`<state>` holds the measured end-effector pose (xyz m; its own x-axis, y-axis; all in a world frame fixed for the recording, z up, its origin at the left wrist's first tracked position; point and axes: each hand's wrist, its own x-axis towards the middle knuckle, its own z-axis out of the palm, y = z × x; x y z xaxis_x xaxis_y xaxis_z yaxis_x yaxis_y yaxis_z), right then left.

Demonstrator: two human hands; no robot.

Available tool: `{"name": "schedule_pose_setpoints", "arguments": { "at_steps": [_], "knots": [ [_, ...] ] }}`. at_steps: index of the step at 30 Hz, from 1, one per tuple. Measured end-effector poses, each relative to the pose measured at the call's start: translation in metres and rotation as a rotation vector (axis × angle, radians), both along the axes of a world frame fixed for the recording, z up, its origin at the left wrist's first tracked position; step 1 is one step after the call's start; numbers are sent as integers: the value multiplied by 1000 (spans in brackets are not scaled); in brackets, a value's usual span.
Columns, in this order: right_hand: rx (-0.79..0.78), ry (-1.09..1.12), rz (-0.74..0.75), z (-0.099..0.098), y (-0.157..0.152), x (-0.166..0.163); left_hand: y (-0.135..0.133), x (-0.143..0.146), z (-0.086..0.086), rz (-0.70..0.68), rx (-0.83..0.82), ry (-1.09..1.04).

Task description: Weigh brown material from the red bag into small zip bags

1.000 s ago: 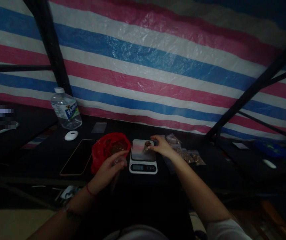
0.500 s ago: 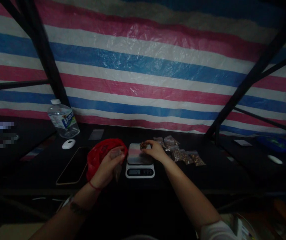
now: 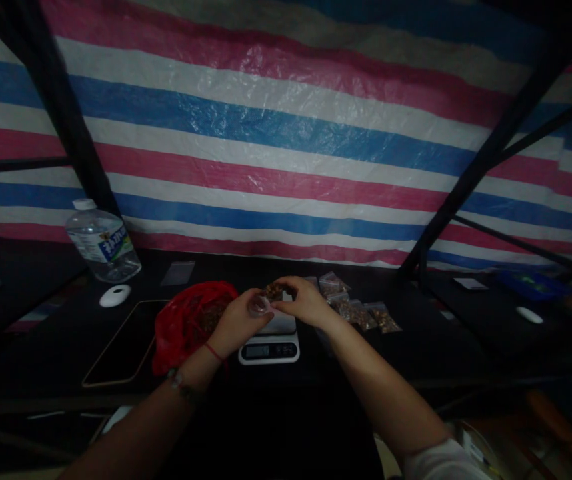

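My left hand (image 3: 239,320) is closed around a small clear plastic bag (image 3: 257,306), held just above the white digital scale (image 3: 269,347). My right hand (image 3: 302,301) pinches a small brown clump (image 3: 273,291) right at the mouth of that bag. The two hands meet over the scale's platform. A red plastic bag (image 3: 186,323) with brown contents lies open to the left of the scale, partly behind my left wrist.
Several small filled clear bags (image 3: 359,310) lie right of the scale. A phone (image 3: 116,343), a white mouse (image 3: 115,295), an empty clear bag (image 3: 178,273) and a water bottle (image 3: 102,241) sit to the left. A striped tarp (image 3: 286,147) hangs behind the dark table.
My right hand lifted the brown clump off the scale platform. My left hand brought the small clear bag up and right to meet it. The camera view shifted rightward.
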<state>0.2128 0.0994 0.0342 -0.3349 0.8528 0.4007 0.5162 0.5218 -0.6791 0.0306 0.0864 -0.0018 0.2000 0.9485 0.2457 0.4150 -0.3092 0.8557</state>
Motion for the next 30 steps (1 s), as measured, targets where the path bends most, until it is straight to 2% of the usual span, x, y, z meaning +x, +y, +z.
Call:
{"name": "schedule_pose_setpoints", "arguments": {
  "at_steps": [3, 8, 16, 19, 25, 30],
  "knots": [
    [54, -75, 10, 4, -4, -1, 3, 5, -2, 7, 40, 53],
    [51, -183, 71, 2, -3, -1, 4, 7, 2, 15, 50, 109],
    [14, -226, 93, 16, -8, -3, 5, 6, -3, -37, 66, 57],
    [52, -283, 113, 20, -8, -5, 3, 6, -3, -43, 58, 45],
    [64, -301, 214, 31, -9, -12, -3, 4, -2, -56, 18, -105],
    [37, -189, 201, 41, -15, -19, -5, 1, -5, -70, -29, -333]
  ]
}}
